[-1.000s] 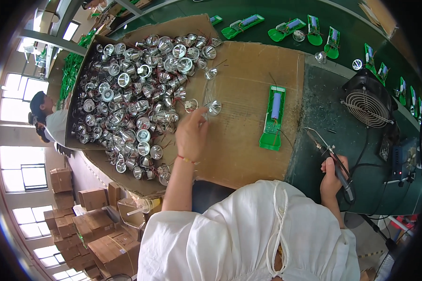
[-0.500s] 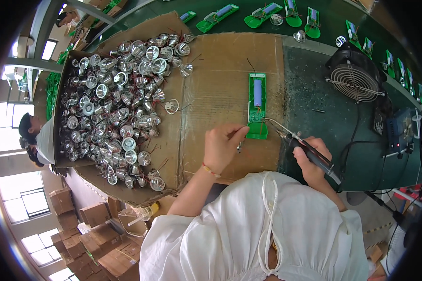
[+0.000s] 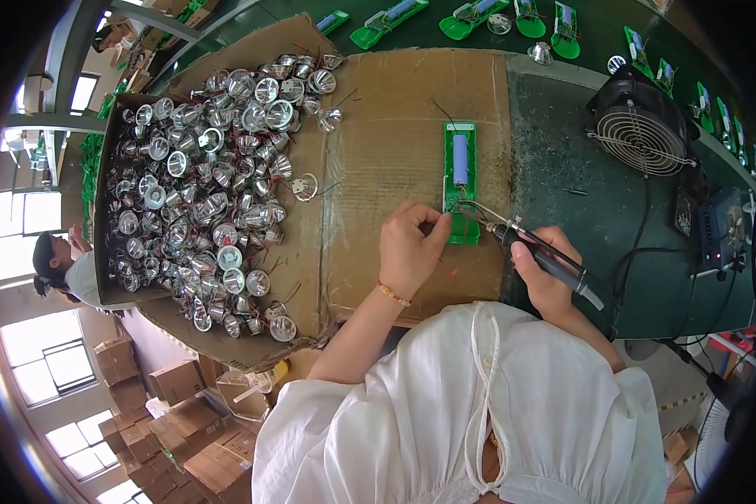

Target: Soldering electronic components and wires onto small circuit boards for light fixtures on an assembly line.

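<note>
A green plastic housing lies on the cardboard with a purple cylindrical battery in its upper part and thin wires around its lower part. At the left edge of that lower part is my left hand, thumb and fingers pinched together; what they hold is too small and hidden to make out. My right hand grips a soldering iron by its dark handle. The iron slants up and left, its tip over the wires in the housing, close to my left fingertips. Contact at the tip cannot be judged.
A carton heaped with silvery reflector cups with red wires stands on the left. To the right are a black fan with a wire guard and a soldering station with cables. More green housings line the far side. Someone sits at far left.
My left hand has moved up to the housing's lower edge. The soldering iron has shifted slightly, its tip now among the wires beside my left fingers.
</note>
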The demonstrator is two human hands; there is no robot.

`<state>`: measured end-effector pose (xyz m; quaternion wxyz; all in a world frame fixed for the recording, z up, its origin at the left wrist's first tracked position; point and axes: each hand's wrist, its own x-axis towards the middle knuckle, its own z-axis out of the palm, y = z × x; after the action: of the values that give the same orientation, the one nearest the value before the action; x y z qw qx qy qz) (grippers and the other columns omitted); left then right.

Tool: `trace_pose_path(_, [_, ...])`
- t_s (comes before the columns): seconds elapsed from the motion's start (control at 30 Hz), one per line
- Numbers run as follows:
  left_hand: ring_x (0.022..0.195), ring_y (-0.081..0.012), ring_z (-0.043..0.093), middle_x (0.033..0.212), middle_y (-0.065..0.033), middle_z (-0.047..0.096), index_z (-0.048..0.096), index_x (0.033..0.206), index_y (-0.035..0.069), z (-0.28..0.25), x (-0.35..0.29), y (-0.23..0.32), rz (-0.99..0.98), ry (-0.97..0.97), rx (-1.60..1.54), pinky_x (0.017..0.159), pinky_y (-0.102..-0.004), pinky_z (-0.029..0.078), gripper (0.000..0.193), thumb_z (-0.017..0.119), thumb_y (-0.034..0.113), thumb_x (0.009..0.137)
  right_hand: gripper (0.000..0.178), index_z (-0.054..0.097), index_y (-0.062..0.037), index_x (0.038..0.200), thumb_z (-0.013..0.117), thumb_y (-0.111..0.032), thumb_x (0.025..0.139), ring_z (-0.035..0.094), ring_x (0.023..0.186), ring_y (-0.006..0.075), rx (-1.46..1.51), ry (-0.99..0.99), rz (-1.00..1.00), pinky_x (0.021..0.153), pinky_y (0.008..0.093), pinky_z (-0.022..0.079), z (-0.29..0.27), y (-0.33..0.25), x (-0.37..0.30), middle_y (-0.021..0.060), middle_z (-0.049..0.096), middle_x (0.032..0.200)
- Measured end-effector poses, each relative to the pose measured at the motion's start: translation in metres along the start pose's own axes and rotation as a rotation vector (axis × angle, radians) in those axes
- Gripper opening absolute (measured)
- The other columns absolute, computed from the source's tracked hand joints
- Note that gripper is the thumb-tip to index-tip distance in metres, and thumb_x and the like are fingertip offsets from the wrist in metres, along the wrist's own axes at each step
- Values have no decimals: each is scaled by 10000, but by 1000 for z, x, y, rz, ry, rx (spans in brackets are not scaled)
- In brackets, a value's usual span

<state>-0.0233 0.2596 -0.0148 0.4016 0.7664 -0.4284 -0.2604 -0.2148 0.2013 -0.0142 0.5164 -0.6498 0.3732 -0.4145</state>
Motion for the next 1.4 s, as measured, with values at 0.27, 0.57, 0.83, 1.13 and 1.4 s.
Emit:
trace_pose_path(0.27, [581, -243, 571, 695, -112, 567, 614, 685, -4, 0, 2, 7, -28, 41, -8, 545, -328, 440, 171, 658, 143, 761, 150, 557, 2, 828, 658, -106, 806, 547, 574, 70, 168, 85, 182, 532, 210, 433, -1, 0, -6, 44, 603, 650])
trace_pose_path(0.57, [575, -216, 566, 708, -108, 565, 613, 688, -4, -2, 3, 2, -73, -2, -66, 546, -312, 441, 181, 665, 154, 760, 162, 552, 11, 845, 657, -107, 808, 562, 581, 81, 144, 79, 148, 541, 211, 451, -9, 0, -8, 58, 608, 672])
trace_pose_path(0.83, [1024, -219, 491, 1113, -118, 494, 611, 974, 45, -44, -35, -24, 248, 110, -271, 873, -341, 408, 341, 752, 160, 685, 175, 545, 16, 858, 658, -108, 808, 561, 585, 84, 140, 100, 115, 535, 205, 449, -22, -1, -11, 69, 606, 694])
trace_pose_path(1.13, [864, -199, 542, 937, -85, 551, 668, 820, 23, -6, -17, -3, 139, 66, -179, 665, -286, 475, 76, 686, 55, 754, 151, 542, 21, 879, 625, -86, 812, 554, 583, 107, 65, 9, 71, 533, 230, 469, -19, -1, -13, 67, 567, 709])
trace_pose_path(1.4, [731, -120, 543, 928, -74, 533, 675, 802, 3, -2, -9, -4, 208, -55, 82, 612, -231, 462, 89, 678, 80, 757, 161, 569, -8, 833, 678, -116, 784, 489, 557, 47, 56, 73, 88, 516, 208, 405, -12, 0, -9, 10, 569, 623])
